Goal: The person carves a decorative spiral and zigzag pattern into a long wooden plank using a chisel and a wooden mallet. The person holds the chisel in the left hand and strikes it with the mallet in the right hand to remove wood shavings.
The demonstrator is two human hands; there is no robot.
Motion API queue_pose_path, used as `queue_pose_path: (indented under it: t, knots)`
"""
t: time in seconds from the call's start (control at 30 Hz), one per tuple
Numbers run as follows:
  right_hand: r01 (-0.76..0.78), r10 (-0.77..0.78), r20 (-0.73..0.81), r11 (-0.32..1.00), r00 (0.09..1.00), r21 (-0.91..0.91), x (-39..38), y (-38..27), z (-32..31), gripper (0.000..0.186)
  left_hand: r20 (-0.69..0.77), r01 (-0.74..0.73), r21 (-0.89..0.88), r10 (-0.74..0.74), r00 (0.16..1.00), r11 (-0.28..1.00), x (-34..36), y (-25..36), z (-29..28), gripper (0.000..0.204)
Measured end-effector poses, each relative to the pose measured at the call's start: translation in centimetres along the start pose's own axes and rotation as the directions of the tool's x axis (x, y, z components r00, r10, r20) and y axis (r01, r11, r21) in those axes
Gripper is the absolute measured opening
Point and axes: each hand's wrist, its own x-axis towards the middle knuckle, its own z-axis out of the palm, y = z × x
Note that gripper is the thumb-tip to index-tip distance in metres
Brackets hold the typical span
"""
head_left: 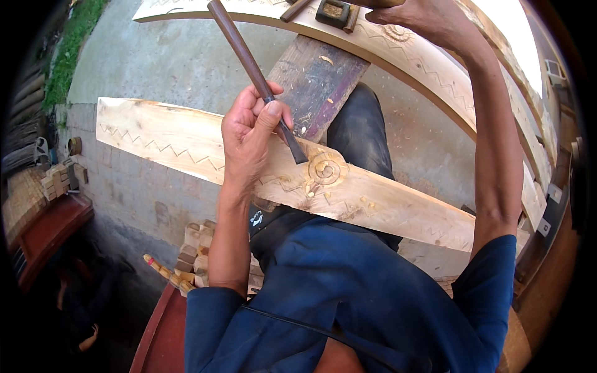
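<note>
My left hand [252, 133] grips a chisel [245, 59] with a long dark wooden handle. Its blade tip rests on a pale wooden plank [161, 137] beside a carved spiral [326, 169]. The plank lies across my lap and carries a zigzag line cut along its length. My right hand [426, 18] is raised at the top edge, closed around a wooden handle that is mostly cut off by the frame. Wood chips lie around the spiral.
A second curved carved plank [429, 62] lies further out, with tools [333, 11] on it. A dark worn board [317, 81] runs under the plank. Small wooden blocks [196, 248] are stacked at lower left. Concrete ground and grass are at upper left.
</note>
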Motion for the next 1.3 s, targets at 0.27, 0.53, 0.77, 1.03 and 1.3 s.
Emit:
queue_pose_path:
  t: [0.27,0.53,0.77,1.03,1.3]
  knots:
    - [0.035,-0.042,0.048,0.990,0.998,0.138,-1.5,0.6,0.9,0.056,0.012,0.014,0.124,-0.015,1.000,0.992,-0.6,-0.8,2.2,0.026]
    - [0.010,-0.010,0.000,1.000,1.000,0.020,-1.0,0.6,1.4,0.056,0.143,0.001,0.161,-0.024,0.989,0.987,0.2,-1.2,3.6,0.026]
    - [0.044,-0.044,-0.063,0.999,0.997,-0.007,-1.2,1.7,1.0,0.062,0.213,-0.008,0.267,-0.051,0.976,0.964,1.3,-1.5,4.0,0.024]
    - [-0.031,0.052,-0.229,0.995,0.972,0.094,-1.1,2.3,-0.1,0.065,0.306,-0.103,0.402,-0.027,0.952,0.910,2.3,-0.8,5.2,0.020]
    - [-0.034,0.023,-0.112,0.995,0.993,-0.092,-0.9,3.7,-1.8,0.068,0.354,-0.115,0.448,-0.058,0.933,0.887,3.2,-1.0,5.4,0.021]
